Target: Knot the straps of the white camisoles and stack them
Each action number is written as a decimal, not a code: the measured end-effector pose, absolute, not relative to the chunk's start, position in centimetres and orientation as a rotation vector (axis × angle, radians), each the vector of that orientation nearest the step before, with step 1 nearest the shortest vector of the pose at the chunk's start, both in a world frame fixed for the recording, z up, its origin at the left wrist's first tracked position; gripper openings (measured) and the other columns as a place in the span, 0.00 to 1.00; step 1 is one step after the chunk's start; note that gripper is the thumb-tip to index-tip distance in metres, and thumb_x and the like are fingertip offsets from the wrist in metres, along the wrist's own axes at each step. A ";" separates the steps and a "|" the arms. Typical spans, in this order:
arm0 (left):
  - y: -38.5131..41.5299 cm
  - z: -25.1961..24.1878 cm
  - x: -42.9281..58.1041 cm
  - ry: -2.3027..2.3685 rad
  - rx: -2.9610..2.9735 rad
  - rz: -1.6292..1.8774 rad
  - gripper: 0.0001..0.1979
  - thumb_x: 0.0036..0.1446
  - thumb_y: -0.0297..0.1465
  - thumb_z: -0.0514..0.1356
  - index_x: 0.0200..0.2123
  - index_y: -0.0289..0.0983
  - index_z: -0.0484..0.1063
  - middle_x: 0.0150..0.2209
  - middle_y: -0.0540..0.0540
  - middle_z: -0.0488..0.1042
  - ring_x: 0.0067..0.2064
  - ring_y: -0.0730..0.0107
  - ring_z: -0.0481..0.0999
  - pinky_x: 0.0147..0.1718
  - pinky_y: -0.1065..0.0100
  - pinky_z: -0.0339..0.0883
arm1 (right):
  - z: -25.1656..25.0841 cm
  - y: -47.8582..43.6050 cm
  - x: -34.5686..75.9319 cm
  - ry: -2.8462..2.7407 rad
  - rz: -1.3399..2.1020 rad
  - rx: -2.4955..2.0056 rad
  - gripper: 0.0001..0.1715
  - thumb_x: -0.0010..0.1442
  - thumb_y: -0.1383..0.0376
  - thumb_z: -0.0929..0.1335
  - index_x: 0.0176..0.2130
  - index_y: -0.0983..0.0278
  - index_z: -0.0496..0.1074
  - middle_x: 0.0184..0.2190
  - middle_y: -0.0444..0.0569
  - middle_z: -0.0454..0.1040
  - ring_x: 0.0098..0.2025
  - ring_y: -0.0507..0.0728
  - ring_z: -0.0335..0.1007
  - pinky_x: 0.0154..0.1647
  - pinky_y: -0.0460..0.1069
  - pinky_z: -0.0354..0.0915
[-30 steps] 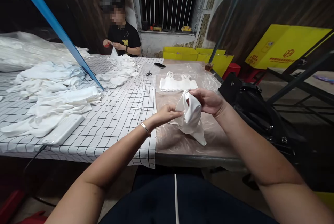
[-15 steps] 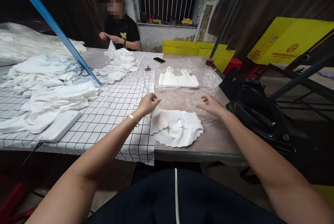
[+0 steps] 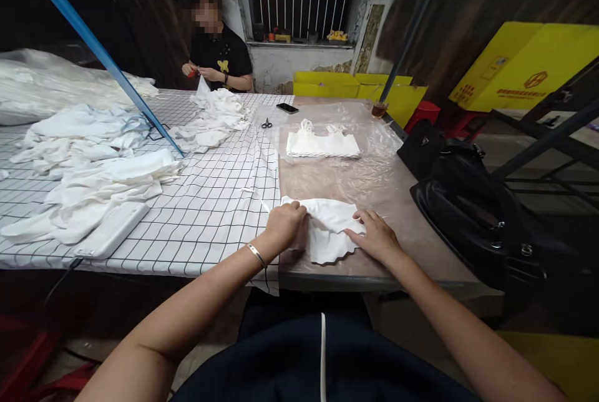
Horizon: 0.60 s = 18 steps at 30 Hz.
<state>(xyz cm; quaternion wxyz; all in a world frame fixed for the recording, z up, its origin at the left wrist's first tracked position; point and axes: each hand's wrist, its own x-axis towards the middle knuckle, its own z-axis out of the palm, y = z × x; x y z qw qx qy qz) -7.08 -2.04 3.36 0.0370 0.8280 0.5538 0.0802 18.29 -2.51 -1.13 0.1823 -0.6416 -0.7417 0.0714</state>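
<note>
White cloth piece (image 3: 329,242) lying right between the two hands, folks, on clear plastic sheeting (image 3: 337,178): plain, softly creased, its rounded lower edge a little wavy. Left hand (image 3: 286,226) has its fingers curled, pinching the near-side edge; right hand (image 3: 375,236) rests across from it, thumb and fingers parted over the fabric. Beyond both hands, a neat white stack (image 3: 322,145).

seen from where i stand, a dark navy garment (image 3: 262,358) worn at work | narrow pale strip (image 3: 323,358) down its front | slim, shiny bangle (image 3: 257,256) circling the left wrist (image 3: 264,248) | forearms (image 3: 196,302) bare
</note>
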 end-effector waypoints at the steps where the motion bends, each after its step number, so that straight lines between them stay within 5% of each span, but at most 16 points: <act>1: -1.6 4.5 -7.1 1.708 2.542 0.307 0.15 0.65 0.32 0.49 0.37 0.34 0.75 0.36 0.38 0.74 0.34 0.61 0.72 0.31 0.64 0.63 | -1.1 -2.4 18.4 -2.101 0.136 -1.807 0.09 0.56 0.61 0.68 0.39 0.59 0.70 0.40 0.50 0.73 0.42 0.61 0.70 0.39 0.51 0.64; 9: 0.9 12.0 -9.8 1.787 2.585 0.475 0.11 0.60 0.26 0.51 0.34 0.33 0.74 0.38 0.39 0.74 0.35 0.62 0.72 0.33 0.66 0.63 | 0.6 -0.6 19.9 -2.080 0.076 -1.820 0.16 0.47 0.76 0.63 0.34 0.61 0.72 0.36 0.51 0.75 0.36 0.59 0.69 0.33 0.49 0.60; 18: 5.9 17.8 -11.3 1.821 2.401 0.562 0.11 0.54 0.26 0.59 0.42 0.34 0.73 0.33 0.43 0.75 0.36 0.65 0.73 0.36 0.69 0.64 | 6.6 4.6 22.2 -1.499 0.725 -1.665 0.05 0.49 0.64 0.68 0.29 0.64 0.72 0.19 0.45 0.72 0.24 0.55 0.70 0.28 0.47 0.64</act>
